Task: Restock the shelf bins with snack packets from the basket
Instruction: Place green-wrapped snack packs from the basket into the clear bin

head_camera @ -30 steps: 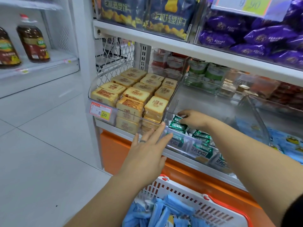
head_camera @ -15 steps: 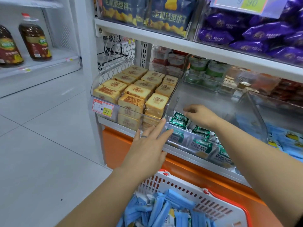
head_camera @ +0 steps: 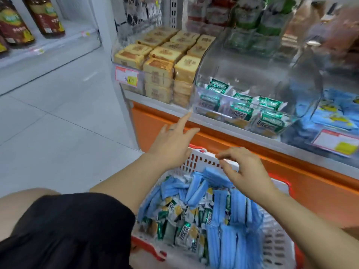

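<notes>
Left grip (head_camera: 172, 144) released above basket (head_camera: 206, 162), right grip (head_camera: 244, 169) released over it; packets (head_camera: 223, 239) look light, soft, slippery, so pinch mid-body.

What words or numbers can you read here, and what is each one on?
"8.00": on the left price tag, below the cakes.
Print on the green packets in the shelf bin: blurred, unreadable.
Labels on the bottles: too blurred.
The right price tag: too blurred.
Print on the basket packets: too blurred.
</notes>
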Motion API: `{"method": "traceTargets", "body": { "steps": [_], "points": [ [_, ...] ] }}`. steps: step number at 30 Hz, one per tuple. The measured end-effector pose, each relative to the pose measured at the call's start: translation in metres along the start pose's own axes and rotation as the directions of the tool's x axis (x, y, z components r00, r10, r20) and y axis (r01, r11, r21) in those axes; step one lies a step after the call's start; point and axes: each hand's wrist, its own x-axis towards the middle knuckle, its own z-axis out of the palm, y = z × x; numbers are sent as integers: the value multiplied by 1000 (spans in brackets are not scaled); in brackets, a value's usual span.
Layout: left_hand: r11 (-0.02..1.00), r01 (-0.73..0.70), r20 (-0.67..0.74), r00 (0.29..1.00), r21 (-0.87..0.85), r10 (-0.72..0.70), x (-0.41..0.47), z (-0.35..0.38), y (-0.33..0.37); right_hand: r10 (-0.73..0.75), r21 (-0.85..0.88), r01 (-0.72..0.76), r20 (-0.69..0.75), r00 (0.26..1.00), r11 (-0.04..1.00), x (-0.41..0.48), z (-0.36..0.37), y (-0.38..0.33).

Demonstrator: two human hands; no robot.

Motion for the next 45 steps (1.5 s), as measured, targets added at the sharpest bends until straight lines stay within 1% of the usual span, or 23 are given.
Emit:
{"method": "traceTargets", "body": {
  "steps": [3, 5, 7, 9, 11, 14, 18, 19, 24, 26, 28, 29, 31, 32, 34, 36, 37, 38, 40, 41, 42, 43, 45],
  "points": [
    [999, 5, 116, 993, 46, -11, -15, 32, 1, 126, -5, -128, 214, 969, 992, -39, 36, 23],
    [995, -55, 283, 959, 89, 27, -24, 56, 4, 192, -8, -200, 326, 926, 980, -55, 53, 37],
    [989, -121, 474, 878, 86, 66, -35, 84, 9, 240, 1, -263, 408, 881, 965, -64, 70, 50],
    [995, -91, 620, 783, 32, 52, -47, 114, 17, 285, -13, -320, 491, 823, 947, -68, 85, 63],
    [999, -44, 702, 712, 4, 29, -58, 149, 28, 322, -26, -368, 544, 775, 929, -73, 96, 73],
    [999, -41, 741, 671, 22, 11, -71, 191, 45, 375, -35, -444, 597, 709, 895, -83, 104, 87],
    [968, -228, 772, 632, 103, 67, -82, 220, 54, 391, -47, -506, 696, 602, 861, -92, 112, 96],
    [962, -251, 781, 620, 112, 71, -85, 225, 55, 385, -45, -512, 716, 582, 858, -93, 114, 94],
    [939, -322, 832, 548, 119, 83, -93, 240, 60, 387, -56, -518, 734, 558, 853, -96, 120, 90],
    [927, -350, 835, 545, 138, 81, -92, 238, 60, 386, -61, -521, 745, 544, 851, -96, 119, 90],
    [953, -279, 820, 569, 122, 61, -87, 230, 59, 384, -51, -530, 749, 540, 846, -94, 117, 90],
    [976, -203, 807, 588, 82, 54, -82, 225, 57, 385, -38, -541, 745, 545, 840, -92, 115, 89],
    [997, 24, 761, 648, -79, 44, -68, 206, 54, 394, 12, -580, 722, 569, 815, -87, 111, 87],
    [972, 151, 732, 680, -181, 31, -61, 194, 52, 399, 39, -593, 704, 587, 804, -84, 108, 85],
    [854, 362, 688, 726, -374, -7, -44, 169, 48, 425, 97, -627, 654, 626, 773, -76, 99, 81],
    [717, 489, 658, 751, -498, -55, -29, 142, 44, 493, 235, -718, 586, 642, 655, -68, 87, 76],
    [643, 539, 649, 756, -544, -84, -24, 127, 44, 542, 340, -759, 543, 641, 556, -64, 80, 72],
    [569, 566, 634, 767, -597, -98, -19, 112, 44, 591, 457, -779, 510, 625, 429, -59, 71, 66],
    [437, 574, 594, 797, -693, -106, -11, 86, 46, 643, 653, -744, 510, 571, 143, -52, 54, 52],
    [376, 571, 577, 809, -730, -108, -6, 73, 48, 639, 702, -709, 520, 567, 58, -48, 43, 44],
    [309, 572, 573, 814, -760, -98, -2, 61, 52, 619, 732, -682, 531, 579, 10, -46, 34, 36],
    [240, 560, 557, 826, -793, -86, 2, 48, 56, 596, 751, -660, 527, 606, 7, -43, 25, 29],
    [159, 496, 492, 868, -854, -66, 4, 24, 64, 562, 786, -614, 476, 677, 73, -38, 7, 13]
  ]
}}
